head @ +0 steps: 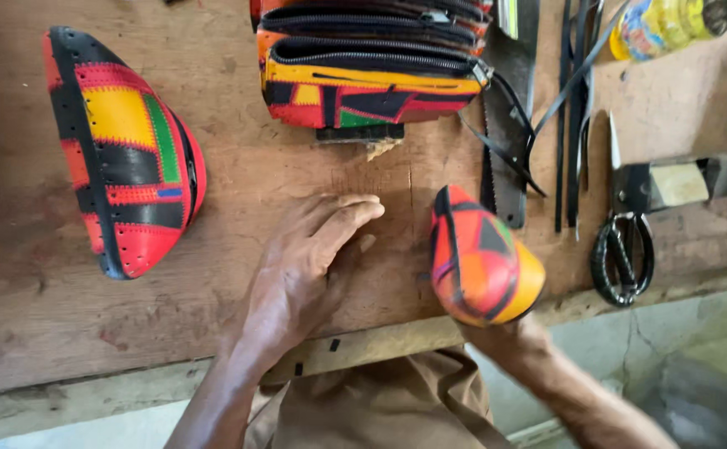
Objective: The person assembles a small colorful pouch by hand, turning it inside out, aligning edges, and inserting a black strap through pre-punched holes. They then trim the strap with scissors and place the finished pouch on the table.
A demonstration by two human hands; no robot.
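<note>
- One view, head camera: a worn brown wooden workbench (214,274) fills most of the frame; its front edge runs along the bottom, with pale concrete floor (680,357) visible beyond it at lower right.
- Left hand (309,262) lies flat on the bench, palm down, fingers together and extended, holding nothing.
- Right hand (509,328) is mostly hidden inside a small patchwork leather pouch (480,258), orange, red and black, held just above the bench edge; its grip cannot be seen in detail.
- Larger patchwork bag (122,154), red, yellow, black and green, rests on the bench, well apart to the left.
- Stacked zippered patchwork pouches (363,62) sit at the top centre.
- Black-handled scissors (624,241) lie to the right, beside a hand saw (505,125) and thin black leather strips (576,116).
- Yellow bottle (659,25) lies at the top right corner.
</note>
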